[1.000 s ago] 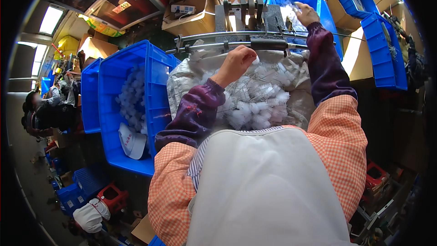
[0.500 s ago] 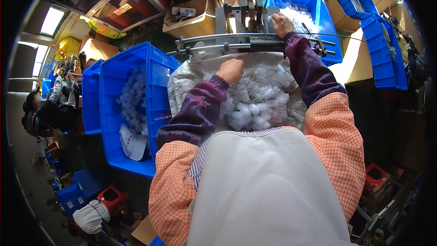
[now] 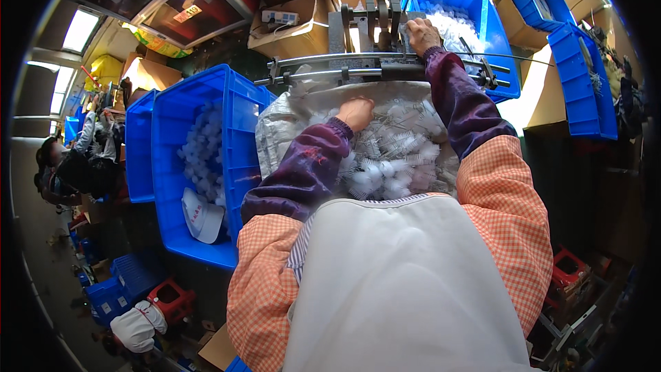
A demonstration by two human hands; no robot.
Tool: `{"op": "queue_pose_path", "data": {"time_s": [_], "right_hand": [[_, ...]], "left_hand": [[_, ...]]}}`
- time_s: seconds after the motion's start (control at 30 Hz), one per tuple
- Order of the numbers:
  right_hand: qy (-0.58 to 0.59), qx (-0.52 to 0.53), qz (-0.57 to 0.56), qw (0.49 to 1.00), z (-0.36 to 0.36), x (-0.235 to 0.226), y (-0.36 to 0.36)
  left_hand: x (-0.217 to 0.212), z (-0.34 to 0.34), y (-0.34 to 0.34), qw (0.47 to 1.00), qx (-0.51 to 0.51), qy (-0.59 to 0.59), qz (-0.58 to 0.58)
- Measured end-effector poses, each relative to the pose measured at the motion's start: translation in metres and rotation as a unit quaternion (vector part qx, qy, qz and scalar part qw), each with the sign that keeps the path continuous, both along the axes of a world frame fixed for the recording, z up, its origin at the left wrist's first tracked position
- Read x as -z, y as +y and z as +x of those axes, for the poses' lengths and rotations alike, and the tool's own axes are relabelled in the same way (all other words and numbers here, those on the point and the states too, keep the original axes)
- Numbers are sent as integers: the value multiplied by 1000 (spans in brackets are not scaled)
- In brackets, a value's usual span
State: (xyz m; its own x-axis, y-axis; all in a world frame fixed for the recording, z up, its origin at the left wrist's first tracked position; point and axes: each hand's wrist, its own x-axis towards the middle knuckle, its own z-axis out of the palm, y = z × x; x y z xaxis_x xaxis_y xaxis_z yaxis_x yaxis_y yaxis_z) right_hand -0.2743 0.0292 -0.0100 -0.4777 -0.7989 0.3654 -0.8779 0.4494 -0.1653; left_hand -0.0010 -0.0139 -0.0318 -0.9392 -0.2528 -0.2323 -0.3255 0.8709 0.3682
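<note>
Purple satin sleeve covers and orange checked sleeves frame the view, above a white apron (image 3: 406,282). Seen from overhead, the left hand (image 3: 355,113) is curled loosely, fingers down among a heap of small clear plastic parts with thin wire-like stems (image 3: 392,155), piled in a silvery woven sack (image 3: 275,141) right at the person's front, likely so they sit within easy reach. Whether that hand has closed on a piece cannot be told. The right hand (image 3: 421,33) stretches forward, fingers pressed on the grey metal machine with rails (image 3: 375,65); anything beneath them is hidden. Behind the machine, a blue plastic crate of similar clear pieces (image 3: 499,34) stands ready. To the left, a second large blue crate (image 3: 172,124) holds white pieces and a white cap (image 3: 202,215). Fisheye bending blurs the edges, where another person is only dimly visible.
</note>
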Motion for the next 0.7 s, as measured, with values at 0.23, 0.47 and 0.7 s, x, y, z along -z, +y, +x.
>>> {"op": "queue_pose_path", "data": {"time_s": [0.23,0.47,0.7], "right_hand": [[-60,22,34,997,-3,-6,-3],[-31,157,105,981,6,-15,14],[-67,124,111,984,18,-21,17]], "left_hand": [[-3,-1,3,1000,-11,-13,9],[-27,0,6,998,-21,2,60],[-13,-1,-1,994,-25,72,77]]}}
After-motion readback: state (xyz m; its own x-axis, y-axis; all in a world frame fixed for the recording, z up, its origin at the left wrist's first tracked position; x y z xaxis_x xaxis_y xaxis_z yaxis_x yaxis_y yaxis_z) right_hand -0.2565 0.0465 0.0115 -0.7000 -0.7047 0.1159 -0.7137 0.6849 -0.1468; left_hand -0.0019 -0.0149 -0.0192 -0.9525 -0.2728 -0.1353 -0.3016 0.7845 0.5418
